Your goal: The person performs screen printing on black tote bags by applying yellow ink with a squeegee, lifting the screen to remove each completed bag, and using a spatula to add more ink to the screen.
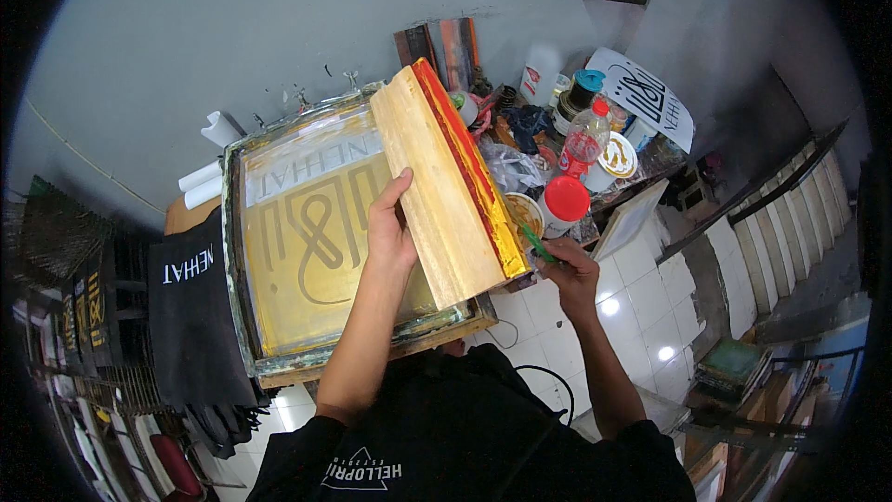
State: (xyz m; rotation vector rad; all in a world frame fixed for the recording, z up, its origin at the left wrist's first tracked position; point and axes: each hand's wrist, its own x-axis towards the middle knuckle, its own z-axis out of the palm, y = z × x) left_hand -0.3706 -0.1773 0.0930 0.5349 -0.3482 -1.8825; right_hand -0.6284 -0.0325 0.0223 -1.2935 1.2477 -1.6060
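Observation:
My left hand point(390, 228) grips a wide wooden squeegee point(432, 195), thumb on the pale wood and the other fingers hidden beneath. The squeegee is tilted over the right part of a screen-printing frame point(234, 251). Yellow and red ink coats its long blade point(465, 163), thickest toward the near end. In my right hand point(571, 274) is a small green scraper point(536, 244), close to the near end of that blade; whether it touches the blade I cannot tell. Just beyond the scraper stands an open tub of yellowish ink point(525, 212). Yellow ink film covers much of the mesh point(288, 302).
A cluttered bench on the right holds a red-lidded tub point(566, 198), a clear bottle with red label point(583, 141) and a white ink-smeared lid point(618, 156). Two more squeegees point(459, 45) lean on the wall. Black printed fabric point(190, 316) hangs left; stairs point(790, 223) lie far right.

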